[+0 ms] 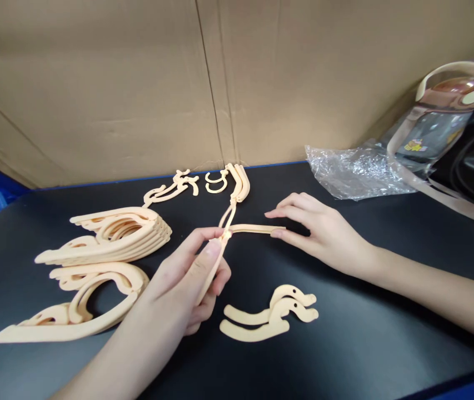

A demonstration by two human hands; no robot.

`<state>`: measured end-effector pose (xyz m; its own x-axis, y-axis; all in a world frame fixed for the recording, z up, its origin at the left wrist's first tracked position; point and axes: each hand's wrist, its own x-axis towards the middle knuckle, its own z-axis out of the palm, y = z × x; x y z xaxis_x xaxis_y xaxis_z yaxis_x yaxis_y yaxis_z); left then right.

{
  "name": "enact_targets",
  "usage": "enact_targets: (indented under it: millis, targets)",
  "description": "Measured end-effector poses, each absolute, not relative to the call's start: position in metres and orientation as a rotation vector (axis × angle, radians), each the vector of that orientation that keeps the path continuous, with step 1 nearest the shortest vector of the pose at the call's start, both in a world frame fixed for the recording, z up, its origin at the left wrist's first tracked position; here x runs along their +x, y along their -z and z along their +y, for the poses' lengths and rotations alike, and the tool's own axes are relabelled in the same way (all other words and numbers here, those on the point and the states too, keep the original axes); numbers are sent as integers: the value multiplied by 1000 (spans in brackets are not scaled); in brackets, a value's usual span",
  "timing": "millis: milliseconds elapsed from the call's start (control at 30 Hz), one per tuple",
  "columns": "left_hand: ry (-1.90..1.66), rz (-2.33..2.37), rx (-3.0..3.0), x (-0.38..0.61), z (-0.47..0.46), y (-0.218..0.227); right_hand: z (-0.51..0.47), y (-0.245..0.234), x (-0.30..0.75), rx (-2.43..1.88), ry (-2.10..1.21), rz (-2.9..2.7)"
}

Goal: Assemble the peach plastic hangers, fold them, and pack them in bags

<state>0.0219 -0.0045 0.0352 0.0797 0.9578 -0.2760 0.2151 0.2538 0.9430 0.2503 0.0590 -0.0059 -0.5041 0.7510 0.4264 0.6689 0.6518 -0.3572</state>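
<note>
My left hand (190, 278) is closed in a pinch on a thin peach plastic hanger piece (214, 266), held up at the joint where other arms meet. From that joint a short straight arm (253, 228) runs right, and my right hand (318, 230) grips its far end between thumb and fingers. Another thin arm (229, 214) leads back to curved pieces (240, 183) lying on the black table (345, 333).
A stack of peach hanger halves (115, 236) and more below it (82, 303) lie at the left. Two small curved pieces (270, 316) rest near me. Small hooks (178, 186) lie farther back. A crumpled clear bag (353, 172) and a water bottle (440, 122) sit at the right, cardboard behind.
</note>
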Motion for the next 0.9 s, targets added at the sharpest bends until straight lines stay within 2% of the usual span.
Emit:
enact_targets:
  millis: [200, 400, 633, 900]
  targets:
    - [-746, 1293, 1033, 20, -4, -41, 56, 7, 247, -1096, 63, -2539]
    - [-754, 1137, 969, 15, 1, -34, 54, 7, 252, -1158, -264, -2453]
    - [-837, 1147, 970, 16, 5, -30, 52, 3, 253, -1241, -338, -2384]
    - [-818, 1271, 1067, 23, 1, -26, 54, 1, 254, -1106, -395, -2185]
